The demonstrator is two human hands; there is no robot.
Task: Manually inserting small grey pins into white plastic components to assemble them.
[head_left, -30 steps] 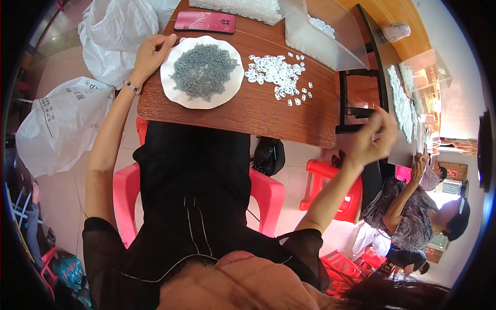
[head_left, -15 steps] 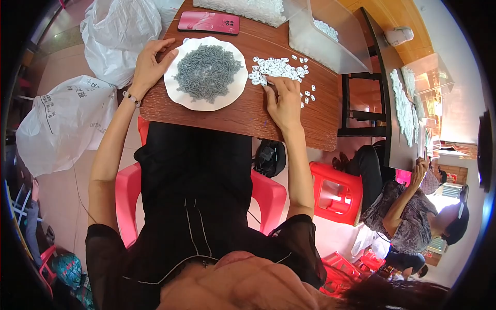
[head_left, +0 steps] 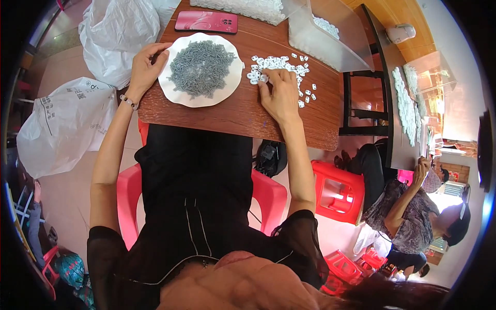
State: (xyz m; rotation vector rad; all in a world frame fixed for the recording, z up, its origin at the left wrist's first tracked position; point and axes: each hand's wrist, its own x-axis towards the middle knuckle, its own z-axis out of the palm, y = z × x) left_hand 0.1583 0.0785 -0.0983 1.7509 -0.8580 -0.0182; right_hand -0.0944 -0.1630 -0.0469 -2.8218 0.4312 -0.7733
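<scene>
A white scalloped plate heaped with small grey plastic pins stands on the brown wooden table, left of centre. My left hand is at its left rim, thumb and fingers against the edge. To the right of the plate lies a loose pile of small white plastic pieces with two dark holes each. At the near left side of this pile, my right hand has its thumb and fingertips closed around a white piece. Its other fingers rest over the pile and hide part of it.
A pink phone lies behind the plate. Clear plastic bins with white pieces stand at the back right. White plastic bags are on the left. A red stool and a seated person are at the right.
The plate has shifted slightly left and back together with my left hand. My right hand has moved a little left, its fingers now drawn in around a white piece.
</scene>
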